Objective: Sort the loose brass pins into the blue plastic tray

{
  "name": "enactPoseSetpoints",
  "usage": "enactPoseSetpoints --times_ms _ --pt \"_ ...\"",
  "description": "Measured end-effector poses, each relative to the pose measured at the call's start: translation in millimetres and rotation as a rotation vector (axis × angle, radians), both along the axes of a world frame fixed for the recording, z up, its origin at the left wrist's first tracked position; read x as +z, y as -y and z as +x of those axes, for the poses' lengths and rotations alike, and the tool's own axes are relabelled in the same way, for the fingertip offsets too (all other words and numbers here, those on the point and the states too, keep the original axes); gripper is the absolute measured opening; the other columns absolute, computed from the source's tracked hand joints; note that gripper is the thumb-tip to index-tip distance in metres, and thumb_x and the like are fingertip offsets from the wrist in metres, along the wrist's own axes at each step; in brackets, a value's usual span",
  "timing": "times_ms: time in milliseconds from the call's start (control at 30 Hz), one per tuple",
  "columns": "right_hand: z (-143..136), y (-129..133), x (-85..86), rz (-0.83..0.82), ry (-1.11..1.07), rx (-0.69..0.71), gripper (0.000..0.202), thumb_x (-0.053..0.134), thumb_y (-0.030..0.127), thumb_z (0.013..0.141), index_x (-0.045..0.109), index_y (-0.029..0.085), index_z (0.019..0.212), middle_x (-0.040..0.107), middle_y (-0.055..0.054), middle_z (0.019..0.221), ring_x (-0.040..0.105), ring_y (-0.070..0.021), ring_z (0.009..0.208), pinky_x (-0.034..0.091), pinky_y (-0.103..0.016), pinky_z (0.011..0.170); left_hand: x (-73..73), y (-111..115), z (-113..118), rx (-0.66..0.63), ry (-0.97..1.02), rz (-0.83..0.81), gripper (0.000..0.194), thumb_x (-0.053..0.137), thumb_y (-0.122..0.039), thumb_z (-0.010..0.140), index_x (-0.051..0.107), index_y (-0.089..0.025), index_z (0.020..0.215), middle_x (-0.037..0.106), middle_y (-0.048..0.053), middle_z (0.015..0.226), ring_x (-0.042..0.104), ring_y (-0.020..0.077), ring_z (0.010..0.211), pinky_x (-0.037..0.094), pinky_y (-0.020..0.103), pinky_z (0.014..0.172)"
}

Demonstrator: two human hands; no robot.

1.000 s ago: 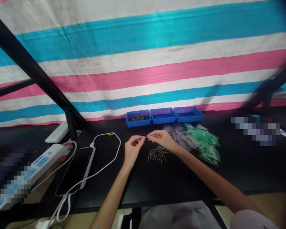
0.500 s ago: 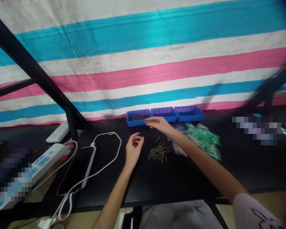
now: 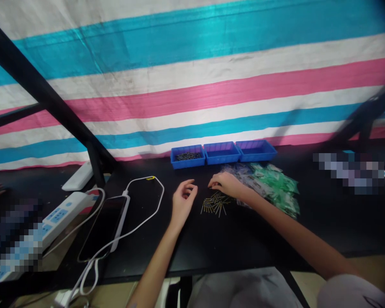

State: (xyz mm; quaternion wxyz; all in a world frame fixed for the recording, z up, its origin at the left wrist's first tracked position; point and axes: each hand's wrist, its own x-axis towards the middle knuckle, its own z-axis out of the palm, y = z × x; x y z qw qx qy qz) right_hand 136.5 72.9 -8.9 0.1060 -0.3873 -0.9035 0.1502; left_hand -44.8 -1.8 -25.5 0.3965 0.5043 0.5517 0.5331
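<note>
My right hand (image 3: 226, 184) is low over the table at the far edge of a loose pile of long, thin, brass-and-grey metal pins (image 3: 215, 204) that look like screws or nails. Its fingers are bent down and pinched; whatever lies at the tips is hidden. Left of the pile, my left hand (image 3: 183, 200) rests at the table, its fingers loosely curved and apart from the thumb, with nothing visible in it. Behind both hands, a blue bin (image 3: 188, 163) holds many similar dark pins.
Two more blue bins (image 3: 223, 158) (image 3: 257, 156) continue the row. Green and clear plastic bags (image 3: 277, 188) lie beside my right forearm. A phone (image 3: 102, 226) with a white cable (image 3: 162, 194) and a power strip (image 3: 56, 218) occupy the left. Black frame posts (image 3: 51, 100) stand at the sides.
My right hand has come back from the front of the left bin to the far edge of the pile, covering where a lone pin lay. My left hand has barely moved.
</note>
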Motion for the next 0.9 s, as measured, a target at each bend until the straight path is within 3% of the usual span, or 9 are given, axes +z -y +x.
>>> enactPoseSetpoints --times_ms 100,200,333,500,667,800,900 --pt "-2.9 3.3 1.3 -0.024 -0.179 -0.035 0.018 0.053 0.013 0.077 0.068 0.019 0.087 0.066 -0.004 0.083 0.058 -0.0151 0.074 0.042 -0.028 0.07 3.9 2.6 5.3 -0.036 -0.07 0.003 0.031 0.059 -0.033 0.073 0.062 -0.016 0.098 0.062 0.004 0.085 0.052 0.0095 0.066 0.039 0.02 0.057" --pt "-11.4 9.9 6.1 -0.171 -0.45 -0.047 0.021 0.048 0.018 0.081 0.064 0.018 0.096 0.066 -0.004 0.087 0.056 -0.012 0.069 0.043 -0.025 0.064 6.7 4.4 8.6 -0.073 -0.109 0.002 0.032 0.062 -0.034 0.07 0.065 -0.016 0.096 0.063 0.005 0.089 0.052 0.01 0.065 0.038 0.021 0.055" --pt "-23.0 20.7 14.8 -0.389 -0.648 0.014 0.023 0.051 0.029 0.08 0.064 0.016 0.094 0.066 -0.004 0.084 0.056 -0.0116 0.066 0.043 -0.023 0.058 8.5 5.9 7.1 -0.167 0.021 -0.045 0.025 0.062 -0.034 0.07 0.069 -0.016 0.086 0.065 0.005 0.085 0.055 0.0119 0.07 0.042 0.024 0.064" --pt "-23.3 27.0 17.7 -0.433 -0.763 -0.073 0.026 0.059 0.036 0.073 0.066 0.014 0.085 0.065 -0.004 0.072 0.058 -0.013 0.064 0.044 -0.024 0.056 8.5 5.8 2.0 -0.105 0.114 -0.054 0.021 0.066 -0.033 0.067 0.07 -0.016 0.078 0.066 0.005 0.081 0.057 0.0143 0.075 0.043 0.026 0.071" --pt "-16.9 31.3 7.6 -0.537 -0.822 -0.151 0.025 0.064 0.037 0.069 0.067 0.013 0.078 0.067 -0.005 0.07 0.06 -0.0142 0.063 0.046 -0.025 0.058 7.1 3.3 2.4 -0.001 0.124 -0.006 0.023 0.065 -0.033 0.067 0.069 -0.016 0.083 0.065 0.006 0.087 0.057 0.0163 0.082 0.044 0.027 0.073" --pt "-17.5 30.7 -1.9 -0.609 -0.907 -0.186 0.025 0.063 0.037 0.07 0.067 0.015 0.082 0.068 -0.004 0.073 0.061 -0.0132 0.065 0.048 -0.027 0.065 3.0 0.6 4.2 -0.027 0.078 0.006 0.023 0.065 -0.034 0.067 0.068 -0.015 0.08 0.063 0.006 0.087 0.056 0.013 0.074 0.044 0.025 0.068" --pt "-23.7 19.3 1.7 -0.576 -0.933 -0.226 0.026 0.062 0.037 0.071 0.067 0.016 0.083 0.067 -0.004 0.073 0.06 -0.0131 0.064 0.049 -0.029 0.066 -1.3 -1.6 4.1 -0.062 0.02 -0.005 0.031 0.066 -0.034 0.066 0.065 -0.017 0.091 0.06 0.006 0.093 0.054 0.0092 0.065 0.043 0.023 0.062"
